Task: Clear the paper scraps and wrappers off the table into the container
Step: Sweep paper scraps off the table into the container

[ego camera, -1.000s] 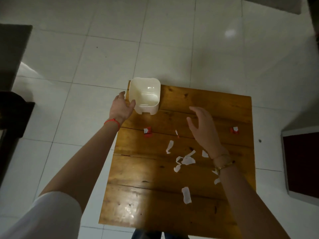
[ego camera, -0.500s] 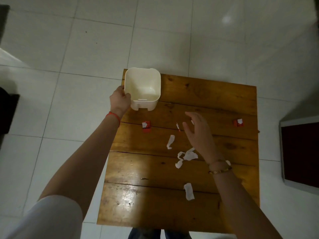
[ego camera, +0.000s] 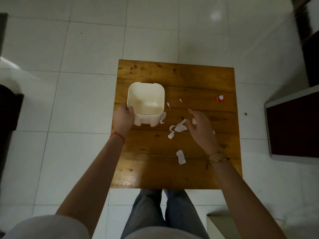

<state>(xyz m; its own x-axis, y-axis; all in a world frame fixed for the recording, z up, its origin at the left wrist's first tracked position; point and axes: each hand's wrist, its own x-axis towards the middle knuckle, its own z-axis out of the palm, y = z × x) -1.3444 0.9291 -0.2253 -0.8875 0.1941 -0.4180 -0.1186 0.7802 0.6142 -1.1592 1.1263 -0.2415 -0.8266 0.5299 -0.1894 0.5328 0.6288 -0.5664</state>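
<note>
We find the left hand (ego camera: 122, 118) clasped on the near left corner of the white container (ego camera: 146, 103), thumb over the rim and the other fingers against the outer wall. The container stands upright on the wooden table (ego camera: 174, 76), toward its left side, and looks empty inside. We find the right hand (ego camera: 201, 129) held above the table to the right of the container, fingers spread and lightly curled, grasping nothing. Just left of those fingers lies a cluster of white paper scraps (ego camera: 178, 128); one more white strip (ego camera: 163, 118) touches the container's near right corner. A further white scrap (ego camera: 180, 157) lies nearer the person, between the two forearms. Two small red-tipped bits (ego camera: 168, 105) lie just right of the container. A red and white wrapper (ego camera: 220, 98) sits well apart, near the table's right edge. The left wrist carries a red string (ego camera: 117, 135); the right wrist a beaded bracelet (ego camera: 218, 160). White floor tiles (ego camera: 86, 49) surround the table.
</note>
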